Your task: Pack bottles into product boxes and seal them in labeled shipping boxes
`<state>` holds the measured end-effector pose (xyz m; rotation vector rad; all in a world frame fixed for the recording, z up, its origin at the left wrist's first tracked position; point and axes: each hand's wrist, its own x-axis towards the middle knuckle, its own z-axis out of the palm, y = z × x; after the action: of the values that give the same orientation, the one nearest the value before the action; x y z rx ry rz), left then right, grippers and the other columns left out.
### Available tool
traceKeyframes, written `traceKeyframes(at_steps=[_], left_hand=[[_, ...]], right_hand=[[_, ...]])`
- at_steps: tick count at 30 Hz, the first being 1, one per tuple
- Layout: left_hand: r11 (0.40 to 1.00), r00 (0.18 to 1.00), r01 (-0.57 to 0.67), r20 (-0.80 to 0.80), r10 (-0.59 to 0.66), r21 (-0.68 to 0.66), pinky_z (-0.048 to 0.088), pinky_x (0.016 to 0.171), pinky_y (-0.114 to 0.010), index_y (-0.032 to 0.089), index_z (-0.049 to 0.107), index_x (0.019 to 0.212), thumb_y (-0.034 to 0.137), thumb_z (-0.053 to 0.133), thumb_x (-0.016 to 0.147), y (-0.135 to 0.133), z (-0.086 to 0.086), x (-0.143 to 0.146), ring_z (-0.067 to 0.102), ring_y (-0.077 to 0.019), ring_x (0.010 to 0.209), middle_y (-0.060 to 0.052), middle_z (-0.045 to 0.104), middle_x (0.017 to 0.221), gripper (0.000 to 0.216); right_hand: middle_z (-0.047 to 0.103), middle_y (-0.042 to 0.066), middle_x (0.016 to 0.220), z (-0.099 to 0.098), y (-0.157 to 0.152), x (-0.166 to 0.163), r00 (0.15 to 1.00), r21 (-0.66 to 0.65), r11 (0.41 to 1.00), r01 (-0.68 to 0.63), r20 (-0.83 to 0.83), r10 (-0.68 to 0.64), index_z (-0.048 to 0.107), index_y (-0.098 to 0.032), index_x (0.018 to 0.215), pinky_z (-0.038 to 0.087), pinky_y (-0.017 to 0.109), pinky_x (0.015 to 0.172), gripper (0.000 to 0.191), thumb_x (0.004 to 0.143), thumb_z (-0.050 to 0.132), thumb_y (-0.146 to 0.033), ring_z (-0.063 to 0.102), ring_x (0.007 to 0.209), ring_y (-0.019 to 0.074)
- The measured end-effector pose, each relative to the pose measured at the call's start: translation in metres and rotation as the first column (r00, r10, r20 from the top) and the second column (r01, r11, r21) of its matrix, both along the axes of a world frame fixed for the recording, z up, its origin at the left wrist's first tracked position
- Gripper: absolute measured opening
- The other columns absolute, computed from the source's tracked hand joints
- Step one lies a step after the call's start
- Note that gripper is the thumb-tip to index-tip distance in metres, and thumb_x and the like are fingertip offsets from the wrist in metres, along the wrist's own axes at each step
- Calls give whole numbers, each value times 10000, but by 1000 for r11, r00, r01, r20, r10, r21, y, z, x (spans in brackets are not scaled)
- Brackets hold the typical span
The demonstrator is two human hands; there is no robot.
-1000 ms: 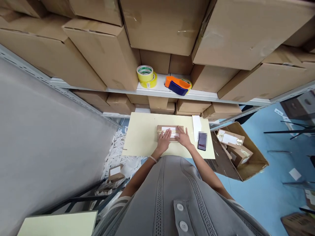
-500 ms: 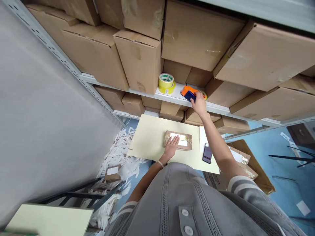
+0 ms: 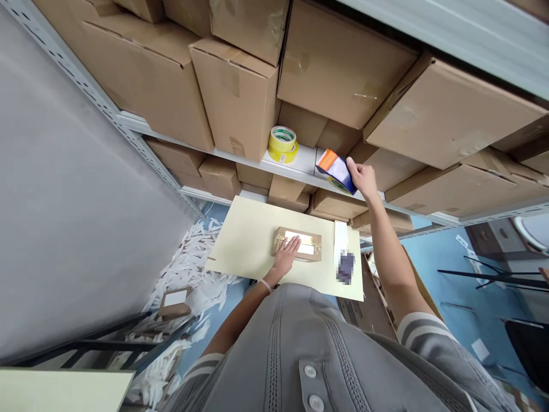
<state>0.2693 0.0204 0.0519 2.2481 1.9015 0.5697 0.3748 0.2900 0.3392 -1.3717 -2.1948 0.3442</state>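
My left hand [image 3: 286, 256] lies flat, fingers stretched out, on top of a small taped cardboard box [image 3: 316, 240] with white labels. The box rests on a pale yellow tabletop [image 3: 240, 234]. My right hand [image 3: 362, 175] is closed on an orange and blue tape dispenser [image 3: 338, 170], held tilted at the front edge of the shelf. A roll of tape shows at the dispenser's lower side. Left of it on the shelf, two rolls of yellow tape [image 3: 283, 143] are stacked.
Large cardboard boxes [image 3: 343, 63] fill the shelves above and behind the table. A white paper stack [image 3: 340, 234] and a pixelated dark phone [image 3: 345, 268] lie at the table's right. White paper scraps [image 3: 189, 269] cover the floor at left, around another labelled box [image 3: 175, 303].
My right hand has turned the tape dispenser over and shifted it slightly to the right. My left hand stays on the box. The whole view has moved a little.
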Motion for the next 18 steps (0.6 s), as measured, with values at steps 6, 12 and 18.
traceKeyframes(at_steps=[6,12,18], left_hand=[[995,999,32,44,-28,-95,93,1233,-466,113,124,1557,-6,327,795,2,5,-1,147,-185,1497,-116,209,1605,797],[984,999,43,32,-38,-174,30,1233,-451,77,164,1546,86,336,861,1,9,0,67,-188,1507,-117,147,1621,706],[967,971,85,238,-26,-241,9,1230,-457,113,263,1526,244,424,914,5,13,-4,113,-213,1506,-116,212,1608,646]], right_hand=[[347,-25,440,-101,-62,57,978,-463,879,114,-101,-181,389,-239,491,312,270,475,653,799,397,-815,375,473,129],[224,-53,427,-195,-126,87,926,-514,803,301,-44,-375,219,-268,462,249,271,463,635,802,443,-756,236,455,100],[224,-46,442,-205,-137,91,949,-493,836,243,-57,-310,204,-248,459,223,272,473,622,837,419,-693,222,455,95]])
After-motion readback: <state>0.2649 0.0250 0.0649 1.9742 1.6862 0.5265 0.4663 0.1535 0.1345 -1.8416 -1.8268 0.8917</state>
